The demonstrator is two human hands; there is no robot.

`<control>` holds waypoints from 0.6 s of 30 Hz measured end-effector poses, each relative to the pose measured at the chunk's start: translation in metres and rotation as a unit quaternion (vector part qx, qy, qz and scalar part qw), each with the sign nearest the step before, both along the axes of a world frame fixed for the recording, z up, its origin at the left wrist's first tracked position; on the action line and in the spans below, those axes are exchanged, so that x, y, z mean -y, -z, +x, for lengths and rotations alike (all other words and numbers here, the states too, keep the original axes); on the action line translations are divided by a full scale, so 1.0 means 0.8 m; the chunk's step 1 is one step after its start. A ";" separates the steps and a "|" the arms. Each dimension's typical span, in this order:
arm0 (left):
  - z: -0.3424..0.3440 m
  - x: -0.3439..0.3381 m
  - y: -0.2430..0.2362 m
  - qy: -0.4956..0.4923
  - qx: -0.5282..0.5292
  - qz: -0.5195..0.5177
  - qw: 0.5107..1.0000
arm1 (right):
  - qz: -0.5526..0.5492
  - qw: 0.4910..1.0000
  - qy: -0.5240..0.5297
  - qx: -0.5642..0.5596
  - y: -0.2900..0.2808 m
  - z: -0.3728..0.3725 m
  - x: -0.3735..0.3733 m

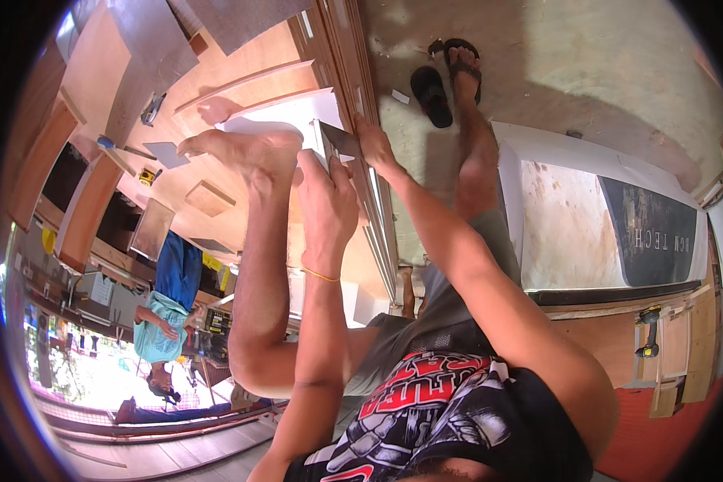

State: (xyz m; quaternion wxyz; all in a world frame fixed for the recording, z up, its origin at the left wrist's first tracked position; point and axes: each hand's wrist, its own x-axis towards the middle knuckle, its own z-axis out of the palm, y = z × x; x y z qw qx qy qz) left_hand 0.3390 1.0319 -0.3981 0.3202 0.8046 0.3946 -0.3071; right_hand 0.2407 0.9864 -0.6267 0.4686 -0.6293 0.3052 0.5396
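Observation:
My left hand [331, 201] is closed on a thin dark panel with a pale edge [339, 143] at the workbench's side. My right hand [373, 145] is at the panel's right end, its fingers bent against it; their far side is partly hidden. A white sheet [317, 108] lies beneath and beyond the panel. My bare left foot [265, 149] rests on the bench beside my left hand, partly over the sheet.
The wooden bench [245, 193] carries a hammer [119, 153], a yellow tape measure [147, 177] and loose boards. A black sandal [431, 96] lies on the floor. A white-framed panel [574, 217] and a drill [649, 331] are at right. Another person [165, 321] stands at left.

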 end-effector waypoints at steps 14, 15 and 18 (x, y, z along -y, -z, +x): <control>0.041 0.009 0.014 0.019 -0.064 0.002 0.998 | 0.045 0.999 0.020 0.015 0.010 0.022 0.001; 0.054 0.010 0.002 -0.011 -0.056 -0.016 0.998 | 0.033 0.999 0.013 0.032 0.013 0.019 -0.004; 0.071 0.008 0.028 0.046 -0.139 0.016 0.989 | 0.069 0.996 0.015 0.054 0.039 0.020 -0.005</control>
